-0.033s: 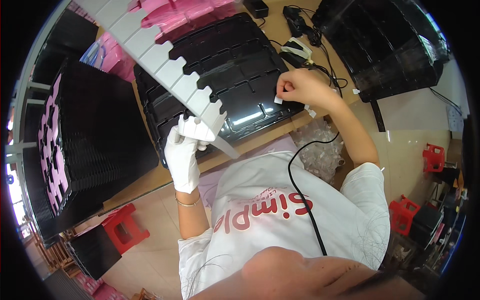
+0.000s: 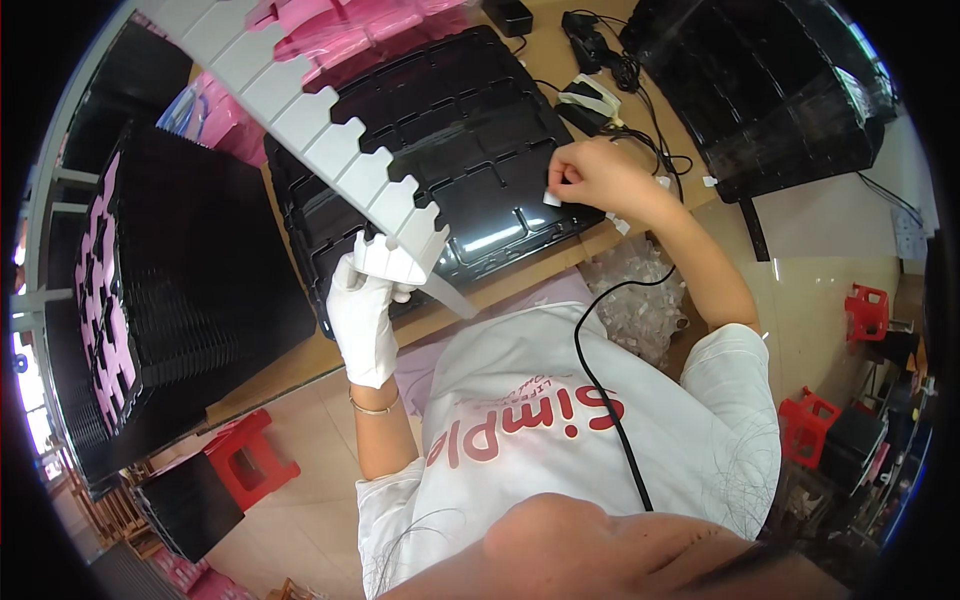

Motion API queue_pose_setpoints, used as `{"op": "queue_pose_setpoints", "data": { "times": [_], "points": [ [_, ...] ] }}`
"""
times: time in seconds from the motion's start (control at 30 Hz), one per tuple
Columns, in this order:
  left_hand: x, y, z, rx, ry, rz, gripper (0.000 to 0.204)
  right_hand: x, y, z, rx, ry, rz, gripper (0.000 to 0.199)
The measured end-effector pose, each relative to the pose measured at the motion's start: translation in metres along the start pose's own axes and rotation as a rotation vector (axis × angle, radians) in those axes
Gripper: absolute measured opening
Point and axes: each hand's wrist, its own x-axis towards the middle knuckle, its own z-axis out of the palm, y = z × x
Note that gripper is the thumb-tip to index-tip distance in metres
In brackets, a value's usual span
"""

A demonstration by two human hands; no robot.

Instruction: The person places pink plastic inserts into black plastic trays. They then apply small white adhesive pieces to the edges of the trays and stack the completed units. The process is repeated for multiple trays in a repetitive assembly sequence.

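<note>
My left hand [image 2: 362, 318], in a white glove, grips the lower end of a long pale strip [image 2: 345, 165] made of notched, wavy-edged segments. That strip slants up to the far left, above a black moulded plastic tray [image 2: 460, 125] lying on the table. My bare right hand [image 2: 605, 182] is closed in a pinch over the tray's right near corner. At its fingertips is a small white tab [image 2: 552, 199], at or just above the tray's surface; contact cannot be told.
Tall black tray stacks stand left [image 2: 205, 260] and right [image 2: 755, 95]. Pink plastic-wrapped goods [image 2: 360, 35] lie behind the tray. Black cables [image 2: 630, 70] run over the table's right side. A clear bag of small pieces [image 2: 635, 300] sits by my right arm. Red stools [image 2: 250, 460] stand on the floor.
</note>
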Motion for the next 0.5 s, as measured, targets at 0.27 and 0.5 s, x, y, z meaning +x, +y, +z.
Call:
{"op": "queue_pose_setpoints", "data": {
  "times": [0.27, 0.5],
  "points": [
    [0.0, 0.0, 0.001, 0.056, 0.046, -0.023, 0.01, 0.002, 0.01, 0.014, -0.015, 0.131, -0.056, 0.013],
    [-0.002, 0.002, 0.001, 0.076, 0.033, -0.035, 0.012, -0.045, 0.034, -0.037, 0.506, -0.043, -0.076, 0.01]
  ]
}}
